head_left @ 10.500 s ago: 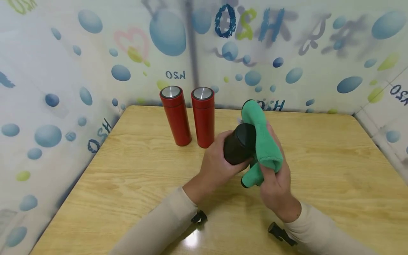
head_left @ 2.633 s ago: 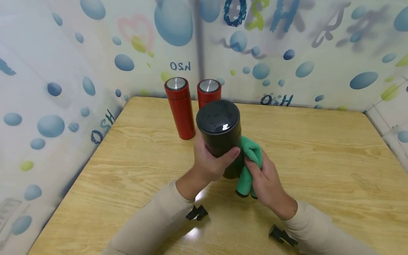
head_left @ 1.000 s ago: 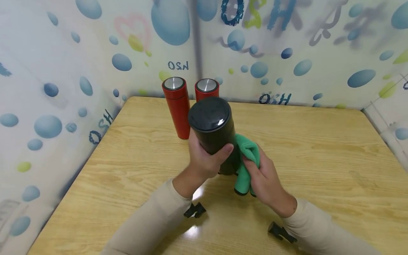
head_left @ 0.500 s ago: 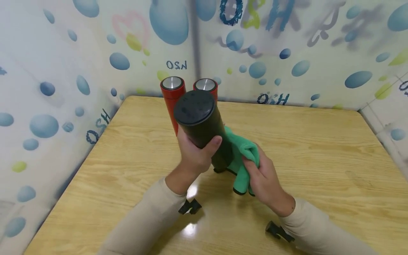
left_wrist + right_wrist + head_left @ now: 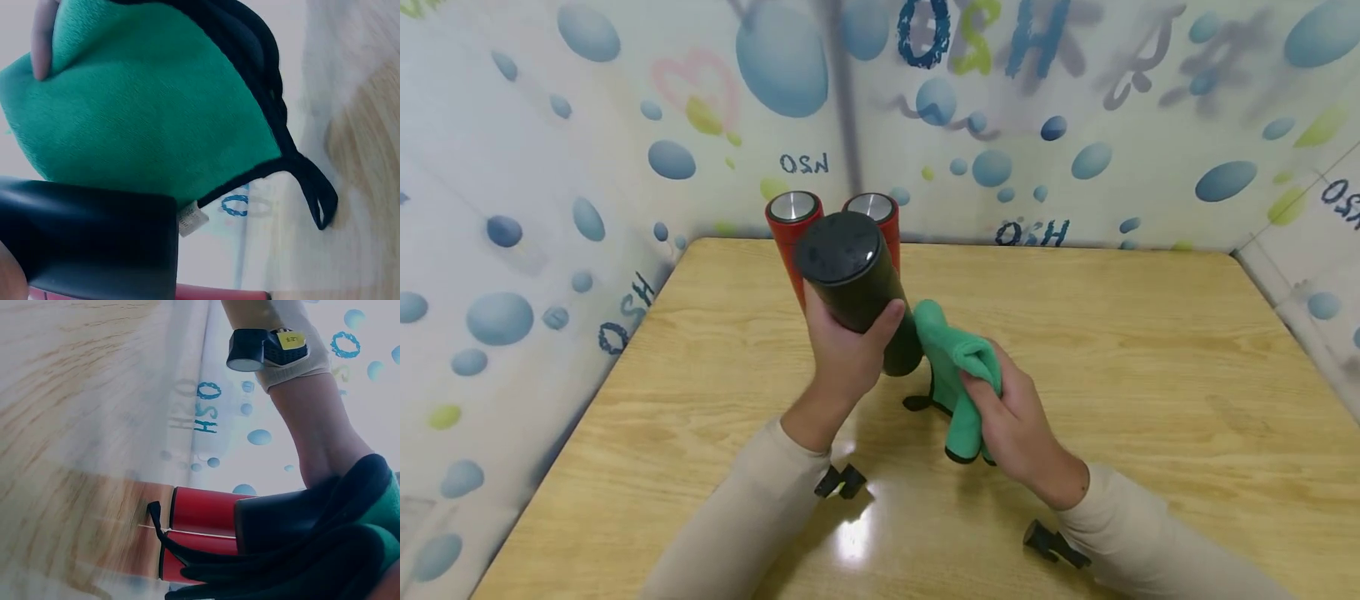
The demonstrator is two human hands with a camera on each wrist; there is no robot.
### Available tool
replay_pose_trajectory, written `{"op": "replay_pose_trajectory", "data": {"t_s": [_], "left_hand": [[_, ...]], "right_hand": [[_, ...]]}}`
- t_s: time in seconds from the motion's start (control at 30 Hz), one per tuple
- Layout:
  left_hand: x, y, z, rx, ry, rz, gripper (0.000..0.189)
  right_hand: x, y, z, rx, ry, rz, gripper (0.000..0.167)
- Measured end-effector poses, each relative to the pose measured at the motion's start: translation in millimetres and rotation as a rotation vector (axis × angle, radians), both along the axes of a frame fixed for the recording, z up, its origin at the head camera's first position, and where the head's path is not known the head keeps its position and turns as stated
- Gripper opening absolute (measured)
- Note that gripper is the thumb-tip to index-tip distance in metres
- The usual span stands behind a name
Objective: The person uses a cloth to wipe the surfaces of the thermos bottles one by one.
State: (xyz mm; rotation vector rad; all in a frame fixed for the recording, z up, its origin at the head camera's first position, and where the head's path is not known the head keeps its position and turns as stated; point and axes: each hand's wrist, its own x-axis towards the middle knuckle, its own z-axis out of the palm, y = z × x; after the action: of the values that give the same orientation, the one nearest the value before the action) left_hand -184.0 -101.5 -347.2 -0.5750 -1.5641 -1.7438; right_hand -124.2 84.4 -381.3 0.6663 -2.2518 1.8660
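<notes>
My left hand [image 5: 842, 358] grips a black thermos bottle [image 5: 868, 296] around its side, thumb towards the right, with its dark lid tilted up and left. In my right hand [image 5: 1018, 425] is a bunched green cloth [image 5: 951, 350] with black edging, pinched between thumb and fingers. The cloth's left end comes right up beside the lower part of the bottle. From the left wrist, the cloth [image 5: 150, 100] spreads above the bottle's end [image 5: 106, 237], a small white tag at its edge. The right wrist view shows the bottle [image 5: 275, 519] raised above the table, partly behind the cloth.
Two red thermos bottles with silver lids, the left one [image 5: 786, 237] and the right one [image 5: 889, 229], stand at the back of the wooden table [image 5: 1112, 350], partly hidden by the black bottle. A patterned wall [image 5: 985, 167] borders the table behind and at left.
Earlier the cloth was against the black bottle. Over the last second my left hand has carried the bottle left and up, apart from most of the cloth; my right hand has stayed nearly in place.
</notes>
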Motion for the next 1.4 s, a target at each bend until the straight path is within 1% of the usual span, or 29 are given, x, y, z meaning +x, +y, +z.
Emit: {"op": "replay_pose_trajectory", "data": {"t_s": [0.1,0.3,0.5,0.57,0.73,0.9,1.0,1.23,1.4], "left_hand": [[-2.5,-0.7,-5.4,-0.039,-0.031,0.023,0.092],[-6.6,-3.5,-14.9,-0.089,-0.106,0.051,0.079],[-10.1,-4.3,-22.1,-0.119,-0.234,0.071,0.078],[-11.6,-3.6,-24.9,-0.123,-0.264,0.064,0.078],[-15.7,-0.3,-30.9,-0.151,-0.302,0.047,0.075],[-15.9,0.3,-37.1,-0.171,-0.343,0.059,0.073],[-18.5,-1.0,-39.9,-0.175,-0.349,0.066,0.074],[-21.5,-2.5,-48.9,-0.201,-0.404,0.067,0.077],[-24.5,-2.9,-50.0,-0.208,-0.391,0.073,0.076]], "right_hand": [[0.7,0.3,0.2,0.012,-0.013,-0.005,0.031],[0.9,0.1,-0.8,0.013,-0.012,-0.005,0.03],[2.0,1.1,-1.9,0.02,-0.019,-0.007,0.03],[2.2,1.4,-2.1,0.024,-0.019,-0.011,0.03],[1.0,1.7,-2.0,0.025,-0.006,-0.012,0.029],[1.4,1.7,-2.2,0.021,-0.013,-0.011,0.029],[0.9,1.2,-1.3,0.024,-0.011,-0.013,0.029],[1.0,0.8,-0.8,0.036,-0.014,-0.007,0.027],[-0.3,0.4,0.5,0.044,-0.002,-0.009,0.028]]}}
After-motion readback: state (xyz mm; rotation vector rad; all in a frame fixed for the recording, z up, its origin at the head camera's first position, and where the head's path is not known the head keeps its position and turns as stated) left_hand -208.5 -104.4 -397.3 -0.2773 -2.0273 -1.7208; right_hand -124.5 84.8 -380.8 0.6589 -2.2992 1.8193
